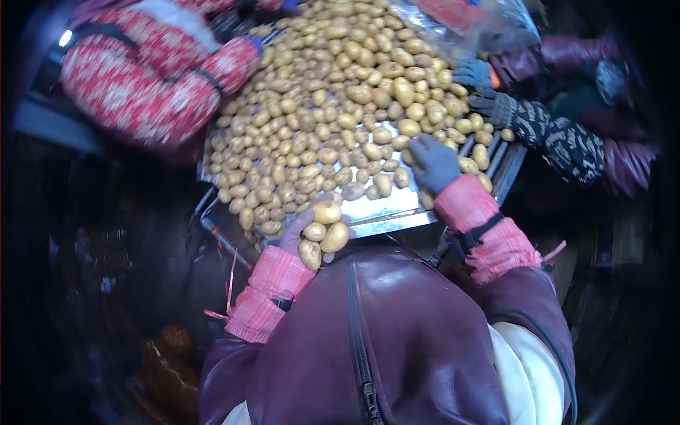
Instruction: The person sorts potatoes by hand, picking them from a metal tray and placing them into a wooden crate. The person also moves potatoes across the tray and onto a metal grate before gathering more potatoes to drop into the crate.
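Note:
Several potatoes [334, 237] rest in my left hand [292, 230], palm up and fingers curled round them, at the near edge of a metal table [389, 221]. My right hand [433, 164], in a grey-blue glove, lies palm down over the right part of the potato pile [312, 120]. Its fingers are bent and reach among the potatoes; whether they grip one is hidden under the glove. Loose potatoes lie on the bare metal between my two hands.
At the upper left a co-worker's patterned red sleeve [149, 92] reaches to the pile. Gloved hands of others [492, 108] touch its right side, near metal bars [503, 159]. A clear plastic bag [489, 28] with something red lies at the top right.

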A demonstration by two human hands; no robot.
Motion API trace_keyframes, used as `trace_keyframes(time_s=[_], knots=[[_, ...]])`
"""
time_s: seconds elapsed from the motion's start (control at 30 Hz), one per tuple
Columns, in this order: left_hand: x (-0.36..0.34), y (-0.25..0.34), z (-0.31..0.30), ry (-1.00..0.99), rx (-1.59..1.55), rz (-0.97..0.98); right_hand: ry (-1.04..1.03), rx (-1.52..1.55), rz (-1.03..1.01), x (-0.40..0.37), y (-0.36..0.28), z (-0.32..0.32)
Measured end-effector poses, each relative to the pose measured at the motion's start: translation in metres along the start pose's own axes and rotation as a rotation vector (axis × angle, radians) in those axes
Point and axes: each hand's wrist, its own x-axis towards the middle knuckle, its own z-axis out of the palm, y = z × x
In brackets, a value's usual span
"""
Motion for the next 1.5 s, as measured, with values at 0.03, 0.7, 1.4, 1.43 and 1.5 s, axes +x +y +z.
trace_keyframes(time_s=[0.03, 0.7, 1.4, 1.43, 1.5], knots=[[-0.006, -0.003, -0.01, 0.01, -0.014, 0.025, 0.075, -0.018, 0.102, -0.002, -0.006, -0.004], [-0.149, -0.002, -0.108, 0.256, -0.112, 0.301, -0.395, 0.878, 0.57, -0.016, 0.056, -0.019], [-0.373, -0.177, -0.188, 0.931, -0.699, 1.031, -1.8, 1.33, -0.813, -0.043, -0.613, 0.084], [-0.383, -0.186, -0.196, 1.029, -0.793, 1.088, -1.807, 1.356, -0.787, -0.06, -0.633, 0.082], [-0.41, -0.213, -0.236, 0.996, -1.062, 1.144, -1.994, 1.257, -0.347, -0.093, -0.671, 0.07]])
